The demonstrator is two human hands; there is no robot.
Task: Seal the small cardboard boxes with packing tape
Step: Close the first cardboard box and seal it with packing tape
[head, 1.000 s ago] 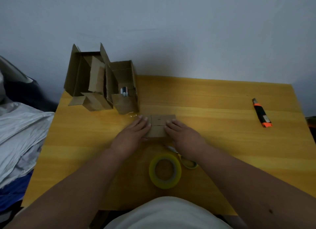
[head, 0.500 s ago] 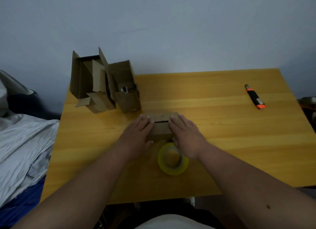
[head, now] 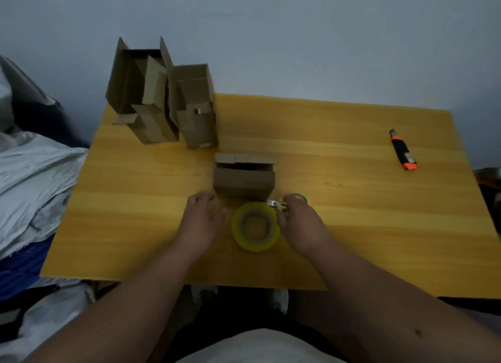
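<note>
A small cardboard box (head: 244, 182) sits mid-table with its top flaps folded down and a dark gap between them. Just in front of it lies a yellow roll of packing tape (head: 255, 226), flat on the wood. My left hand (head: 202, 217) hovers to the left of the roll, fingers relaxed and holding nothing. To the right of the roll is my right hand (head: 299, 221), its fingers near the roll's edge and partly over yellow-handled scissors (head: 287, 201). Neither hand touches the box.
Two taller open cardboard boxes (head: 162, 105) stand at the table's back left; one (head: 196, 110) holds small items. An orange-and-black utility knife (head: 403, 154) lies at the far right. Grey bedding (head: 29, 189) lies beside the yellow table (head: 352, 227) on the left.
Both hands have left the small box's top and drawn back toward me, ending on either side of the tape roll. The box's flaps now show a gap. The camera has shifted.
</note>
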